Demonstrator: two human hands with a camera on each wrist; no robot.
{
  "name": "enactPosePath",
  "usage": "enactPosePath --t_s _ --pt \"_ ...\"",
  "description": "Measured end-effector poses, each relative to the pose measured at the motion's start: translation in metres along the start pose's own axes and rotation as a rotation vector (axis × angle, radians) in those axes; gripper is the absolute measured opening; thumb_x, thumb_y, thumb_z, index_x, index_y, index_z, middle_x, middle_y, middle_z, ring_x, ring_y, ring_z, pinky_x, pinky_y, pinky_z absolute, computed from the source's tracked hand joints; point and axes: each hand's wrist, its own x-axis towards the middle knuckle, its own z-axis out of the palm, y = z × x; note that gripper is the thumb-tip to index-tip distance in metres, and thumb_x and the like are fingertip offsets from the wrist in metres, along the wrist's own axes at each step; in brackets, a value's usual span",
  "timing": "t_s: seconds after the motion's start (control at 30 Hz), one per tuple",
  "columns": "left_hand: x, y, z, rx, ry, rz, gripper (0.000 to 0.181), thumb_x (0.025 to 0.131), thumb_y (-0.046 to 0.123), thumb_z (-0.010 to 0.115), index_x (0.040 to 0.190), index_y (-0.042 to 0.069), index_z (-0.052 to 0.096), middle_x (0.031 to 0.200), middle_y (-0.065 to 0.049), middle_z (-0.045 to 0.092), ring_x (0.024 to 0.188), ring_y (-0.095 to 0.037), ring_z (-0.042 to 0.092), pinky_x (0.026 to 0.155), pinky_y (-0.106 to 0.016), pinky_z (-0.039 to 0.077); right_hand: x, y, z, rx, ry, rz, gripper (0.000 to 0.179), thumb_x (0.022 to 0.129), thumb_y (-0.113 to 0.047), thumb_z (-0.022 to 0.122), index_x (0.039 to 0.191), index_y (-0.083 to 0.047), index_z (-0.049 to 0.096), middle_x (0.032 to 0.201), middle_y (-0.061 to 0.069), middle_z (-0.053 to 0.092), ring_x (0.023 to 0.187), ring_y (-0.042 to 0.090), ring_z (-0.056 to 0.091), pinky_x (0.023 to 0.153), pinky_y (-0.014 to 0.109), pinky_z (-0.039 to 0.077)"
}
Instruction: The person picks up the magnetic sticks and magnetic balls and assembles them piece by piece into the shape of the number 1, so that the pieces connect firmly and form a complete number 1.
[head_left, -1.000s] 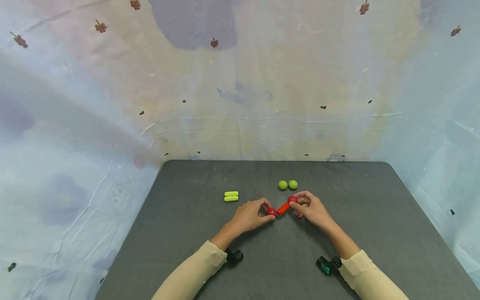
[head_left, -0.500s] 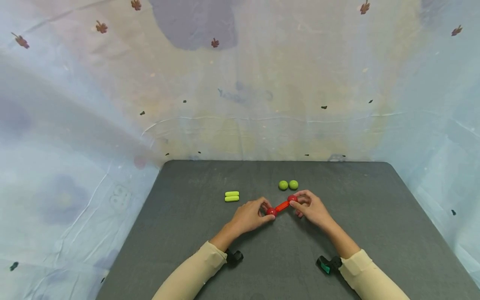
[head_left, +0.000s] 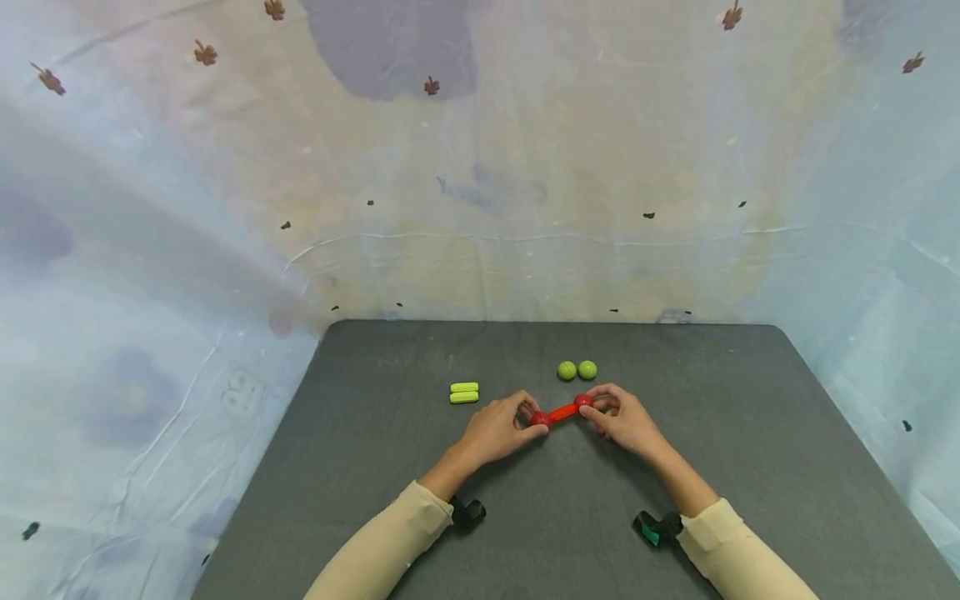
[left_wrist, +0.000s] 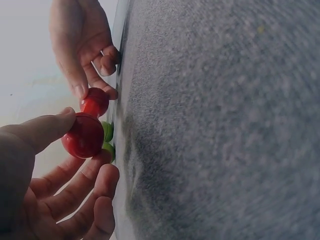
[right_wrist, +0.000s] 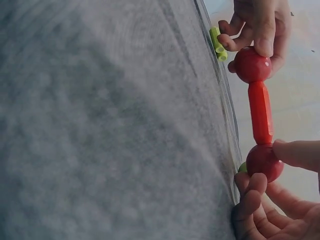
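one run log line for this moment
left hand: pinches red ball; right hand: pinches other red ball; red stick: between them; green balls, yellow-green sticks: on table

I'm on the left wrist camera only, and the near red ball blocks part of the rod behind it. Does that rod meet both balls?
Observer: Yes. In the right wrist view, the red rod meets one red ball at one end and a second red ball at the other.
Operator: Anything I'm missing altogether?
Observer: Two yellow-green rods lie side by side, ahead and to the left of the left hand.
Operator: And that green behind the red?
Observer: Two green balls, on the table just beyond the second red ball.
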Motion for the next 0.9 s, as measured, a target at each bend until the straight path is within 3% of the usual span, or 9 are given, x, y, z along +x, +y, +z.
enactPosePath --t_s 0.4,0.9 --pt "0.001 -0.002 0.003 0.007 0.022 -0.033 0.033 0.1 0.05 0.076 0.12 0.025 0.068 0.111 0.006 0.076 0.08 -0.003 0.061 0.072 -0.03 0.051 -0.005 -0.002 0.002 -0.084 0.006 -0.036 0.04 0.104 -0.02 0.076 0.137 -0.002 0.061 0.098 0.013 0.075 0.064 0.02 0.062 0.056 0.031 0.05" --pt "0.001 0.002 0.0 -0.02 0.023 -0.044 0.029 0.101 0.041 0.077 0.122 0.023 0.069 0.11 0.004 0.075 0.079 -0.004 0.06 0.069 -0.03 0.05 -0.016 -0.007 0.008 -0.015 -0.074 -0.1 0.04 0.103 -0.011 0.074 0.141 -0.003 0.061 0.104 0.018 0.077 0.07 0.028 0.073 0.058 0.031 0.057"
